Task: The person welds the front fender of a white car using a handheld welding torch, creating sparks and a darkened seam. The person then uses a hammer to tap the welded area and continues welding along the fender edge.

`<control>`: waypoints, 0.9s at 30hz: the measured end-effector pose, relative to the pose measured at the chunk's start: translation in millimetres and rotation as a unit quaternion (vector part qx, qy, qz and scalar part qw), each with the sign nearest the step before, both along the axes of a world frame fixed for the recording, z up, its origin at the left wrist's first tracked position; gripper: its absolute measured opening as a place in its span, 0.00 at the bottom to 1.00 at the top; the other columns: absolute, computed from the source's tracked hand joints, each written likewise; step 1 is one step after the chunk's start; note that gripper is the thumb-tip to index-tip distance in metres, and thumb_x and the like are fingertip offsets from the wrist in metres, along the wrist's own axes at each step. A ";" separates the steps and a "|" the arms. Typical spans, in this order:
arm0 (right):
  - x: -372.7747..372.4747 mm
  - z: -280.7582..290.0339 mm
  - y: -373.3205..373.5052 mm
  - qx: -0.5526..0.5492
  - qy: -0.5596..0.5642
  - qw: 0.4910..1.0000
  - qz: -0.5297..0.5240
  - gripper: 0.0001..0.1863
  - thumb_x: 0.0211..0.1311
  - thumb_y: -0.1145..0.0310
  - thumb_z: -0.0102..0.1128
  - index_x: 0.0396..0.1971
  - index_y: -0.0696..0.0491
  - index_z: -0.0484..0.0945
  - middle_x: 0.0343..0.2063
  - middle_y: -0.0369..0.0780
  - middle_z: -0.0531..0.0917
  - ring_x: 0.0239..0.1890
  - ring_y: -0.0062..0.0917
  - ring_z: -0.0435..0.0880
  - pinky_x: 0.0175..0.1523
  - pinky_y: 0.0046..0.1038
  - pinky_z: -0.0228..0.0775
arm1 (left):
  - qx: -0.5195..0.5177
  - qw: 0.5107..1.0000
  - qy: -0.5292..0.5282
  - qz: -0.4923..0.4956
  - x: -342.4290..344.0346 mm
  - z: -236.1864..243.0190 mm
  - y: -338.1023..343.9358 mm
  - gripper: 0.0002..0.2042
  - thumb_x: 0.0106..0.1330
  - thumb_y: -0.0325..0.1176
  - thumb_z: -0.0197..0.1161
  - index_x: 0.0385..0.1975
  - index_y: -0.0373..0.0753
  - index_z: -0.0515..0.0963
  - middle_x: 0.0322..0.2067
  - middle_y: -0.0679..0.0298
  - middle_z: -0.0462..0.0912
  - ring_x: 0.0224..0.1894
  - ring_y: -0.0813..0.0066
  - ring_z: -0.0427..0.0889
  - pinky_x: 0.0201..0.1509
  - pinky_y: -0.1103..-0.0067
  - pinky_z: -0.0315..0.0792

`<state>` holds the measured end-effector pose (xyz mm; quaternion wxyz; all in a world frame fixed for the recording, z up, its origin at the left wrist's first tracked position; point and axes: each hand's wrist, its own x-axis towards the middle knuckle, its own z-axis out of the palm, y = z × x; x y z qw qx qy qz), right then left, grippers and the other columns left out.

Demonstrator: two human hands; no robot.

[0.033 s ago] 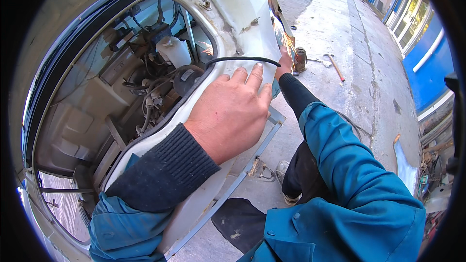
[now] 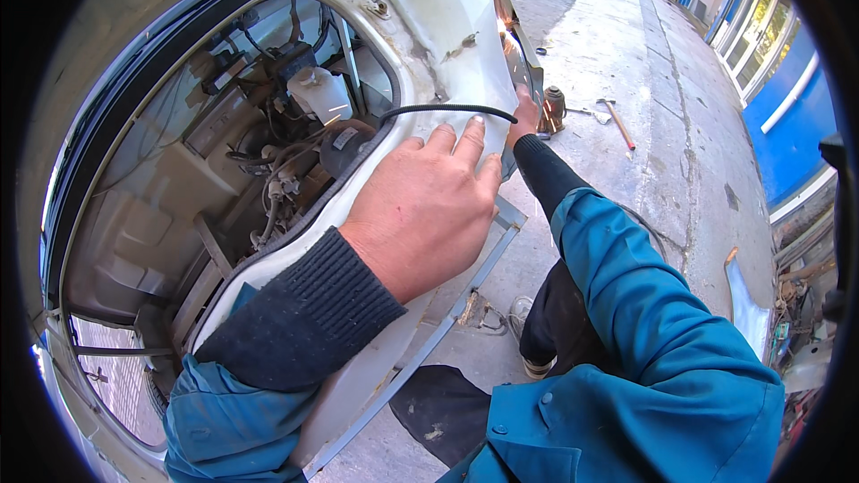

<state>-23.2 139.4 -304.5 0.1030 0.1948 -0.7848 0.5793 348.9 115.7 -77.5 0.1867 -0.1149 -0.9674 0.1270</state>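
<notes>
My left hand [image 2: 425, 206] lies palm down on the pale body panel of a vehicle [image 2: 461, 63], fingers spread, holding nothing. A thin black ribbed cable [image 2: 447, 108] crosses the panel just beyond its fingertips and reaches my right wrist. My right hand [image 2: 526, 116] is lowered past the panel's outer edge and looks closed. What it grips is hidden behind the bodywork. Small orange sparks [image 2: 508, 29] show at the panel edge ahead of it, and a few streaks fly inside the engine bay.
Left of the panel gapes the engine bay [image 2: 295, 152], with a white plastic tank [image 2: 319, 94] and hoses. On the concrete beyond my right arm stand a brown bottle jack [image 2: 554, 111] and a red-handled hammer [image 2: 619, 125]. Scrap parts [image 2: 805, 367] lie far right.
The spray of sparks by my right hand has shrunk from a bright, wide fan to a few small streaks. Sparks in the engine bay show lower. My left hand keeps its place.
</notes>
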 end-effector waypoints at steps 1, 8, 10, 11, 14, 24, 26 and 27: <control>2.1 0.9 4.1 0.052 0.024 0.998 -0.016 0.24 0.71 0.60 0.69 0.58 0.61 0.77 0.45 0.60 0.89 0.52 0.57 0.88 0.60 0.48 0.80 | -0.001 1.000 -0.001 0.000 0.0 -0.1 0.0 0.24 0.71 0.41 0.68 0.61 0.30 0.82 0.63 0.34 0.80 0.62 0.45 0.84 0.66 0.62 0.80; 16.2 20.5 12.0 0.157 0.022 0.987 -0.032 0.21 0.71 0.65 0.66 0.56 0.62 0.77 0.43 0.62 0.89 0.51 0.58 0.89 0.60 0.49 0.80 | -0.001 1.000 -0.001 0.001 0.0 -0.5 0.2 0.24 0.72 0.42 0.68 0.61 0.30 0.82 0.63 0.34 0.80 0.61 0.46 0.84 0.66 0.62 0.80; 16.2 21.9 11.7 0.152 0.050 0.987 -0.029 0.20 0.70 0.67 0.67 0.55 0.62 0.76 0.43 0.62 0.88 0.52 0.58 0.89 0.60 0.49 0.80 | -0.001 1.000 -0.002 0.002 0.1 -0.5 0.4 0.24 0.72 0.42 0.68 0.61 0.30 0.82 0.63 0.34 0.80 0.61 0.46 0.84 0.66 0.62 0.80; 16.2 21.1 11.6 0.144 0.051 0.988 -0.034 0.21 0.69 0.67 0.67 0.56 0.62 0.76 0.43 0.62 0.88 0.52 0.58 0.89 0.60 0.49 0.80 | -0.002 1.000 -0.002 0.004 0.1 -0.6 0.6 0.24 0.72 0.42 0.68 0.61 0.30 0.83 0.63 0.34 0.80 0.61 0.46 0.84 0.66 0.62 0.80; 15.4 18.5 12.0 0.137 0.055 0.989 -0.031 0.23 0.67 0.68 0.69 0.57 0.62 0.76 0.44 0.62 0.88 0.52 0.58 0.89 0.60 0.49 0.80 | 0.005 1.000 -0.004 0.002 0.2 -0.3 0.4 0.24 0.71 0.42 0.68 0.61 0.30 0.82 0.63 0.34 0.80 0.61 0.46 0.84 0.65 0.62 0.80; 12.6 17.4 12.3 0.132 0.065 0.989 -0.026 0.27 0.60 0.68 0.76 0.56 0.62 0.75 0.44 0.61 0.89 0.52 0.58 0.88 0.60 0.48 0.80 | 0.005 1.000 -0.004 0.003 0.5 0.6 0.4 0.25 0.71 0.42 0.68 0.61 0.30 0.82 0.63 0.35 0.80 0.61 0.48 0.84 0.65 0.64 0.80; 10.9 16.3 12.0 0.137 0.059 0.988 -0.032 0.25 0.59 0.70 0.75 0.54 0.61 0.75 0.44 0.61 0.89 0.52 0.58 0.88 0.60 0.48 0.80 | 0.004 1.000 -0.005 0.004 0.6 0.2 0.6 0.25 0.71 0.42 0.68 0.61 0.30 0.82 0.63 0.35 0.80 0.61 0.48 0.84 0.64 0.64 0.80; 10.3 15.5 11.9 0.136 0.054 0.989 -0.033 0.25 0.59 0.71 0.75 0.53 0.61 0.75 0.43 0.61 0.89 0.52 0.58 0.88 0.59 0.48 0.80 | -0.001 1.000 -0.003 0.005 0.7 0.0 0.7 0.25 0.71 0.42 0.68 0.60 0.30 0.82 0.63 0.35 0.80 0.61 0.48 0.84 0.64 0.64 0.81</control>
